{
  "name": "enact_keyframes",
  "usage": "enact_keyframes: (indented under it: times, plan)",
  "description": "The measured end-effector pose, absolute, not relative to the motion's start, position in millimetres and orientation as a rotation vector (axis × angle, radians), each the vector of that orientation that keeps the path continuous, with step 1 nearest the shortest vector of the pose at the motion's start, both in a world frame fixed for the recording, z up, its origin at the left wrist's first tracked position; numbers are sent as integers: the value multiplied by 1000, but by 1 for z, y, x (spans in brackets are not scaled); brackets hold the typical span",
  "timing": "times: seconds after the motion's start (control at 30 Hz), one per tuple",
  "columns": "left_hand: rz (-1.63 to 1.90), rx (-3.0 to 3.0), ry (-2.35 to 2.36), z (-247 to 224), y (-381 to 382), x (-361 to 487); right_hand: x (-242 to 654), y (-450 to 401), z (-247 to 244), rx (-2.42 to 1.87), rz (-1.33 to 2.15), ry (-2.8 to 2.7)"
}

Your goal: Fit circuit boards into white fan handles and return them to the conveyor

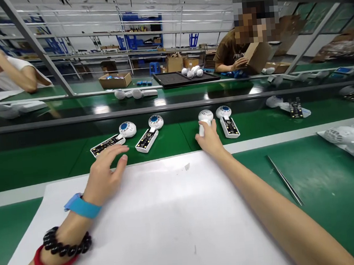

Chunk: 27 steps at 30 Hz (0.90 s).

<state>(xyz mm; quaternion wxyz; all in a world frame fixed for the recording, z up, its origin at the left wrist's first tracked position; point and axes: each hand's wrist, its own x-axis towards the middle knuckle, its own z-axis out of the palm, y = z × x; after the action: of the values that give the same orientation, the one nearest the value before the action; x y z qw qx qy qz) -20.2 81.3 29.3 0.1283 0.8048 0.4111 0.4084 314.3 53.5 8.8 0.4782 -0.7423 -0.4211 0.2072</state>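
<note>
My right hand (209,138) is closed round the handle of a white round-headed device (205,115) on the green belt. Just right of it lies another device (229,127) with its black circuit board exposed. My left hand (108,168) hovers over the near belt edge with fingers apart and nothing in them. Beyond its fingertips lies a device with an open board (107,144), its round head tilted right. A similar open device (147,140) rests between my two hands.
White paper (171,214) covers the near table. Metal tweezers (285,180) lie to the right, below white devices (351,135). More devices (137,93) sit on the far belt, near a black tray (173,79) and a cardboard box (115,80). Two people sit across.
</note>
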Motion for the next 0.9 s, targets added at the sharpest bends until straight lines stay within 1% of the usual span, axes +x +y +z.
enact_keyframes:
  times: [0.17, 0.33, 0.43, 0.5, 0.6, 0.73, 0.9]
  plan:
    - [945, 1873, 1052, 39, 57, 2, 294, 62, 38, -1479, 794, -869]
    - [848, 1592, 991, 42, 48, 14, 248, 49, 62, -811, 1392, -538]
    - [852, 1523, 1007, 38, 49, 15, 233, 41, 64, -664, 1600, -466]
    - [839, 1528, 1028, 35, 50, 15, 231, 42, 59, -648, 1588, -468]
    - [802, 1593, 1057, 30, 51, 14, 238, 48, 46, -720, 1460, -465]
    - [756, 1651, 1108, 25, 52, 11, 251, 55, 29, -990, 1305, -631]
    - [658, 1713, 1143, 20, 57, 4, 251, 60, 16, -1263, 1191, -799]
